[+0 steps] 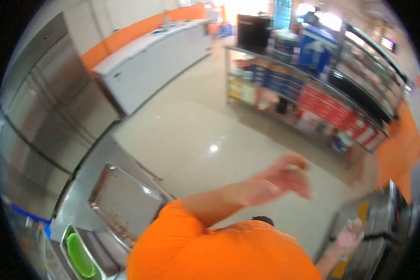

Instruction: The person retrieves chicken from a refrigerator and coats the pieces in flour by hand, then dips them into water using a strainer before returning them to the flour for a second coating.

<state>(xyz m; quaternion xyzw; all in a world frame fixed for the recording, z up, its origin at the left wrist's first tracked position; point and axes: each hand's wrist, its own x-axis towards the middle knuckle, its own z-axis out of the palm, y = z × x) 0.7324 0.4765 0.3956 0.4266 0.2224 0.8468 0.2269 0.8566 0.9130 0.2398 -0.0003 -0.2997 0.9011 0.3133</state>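
Note:
My left hand (284,179) is raised over the floor at the centre, blurred, its fingers bent and apart with nothing seen between them. Lower right, my right hand (350,235) is closed around a black handle (380,235) on a grey metal unit (359,212) with yellow strips. Blur hides the exact finger positions. On the steel counter at the lower left lies a shallow metal tray (128,200) with orange-brown food bits. Beside it, a green basket (80,256) sits in a metal container.
A steel refrigerator (56,102) stands at the left, near a long white chest (154,56) against the wall. Across the tiled floor (186,126), a metal shelf (284,119) carries boxes, a blue container (315,46) and a glass display case (368,70).

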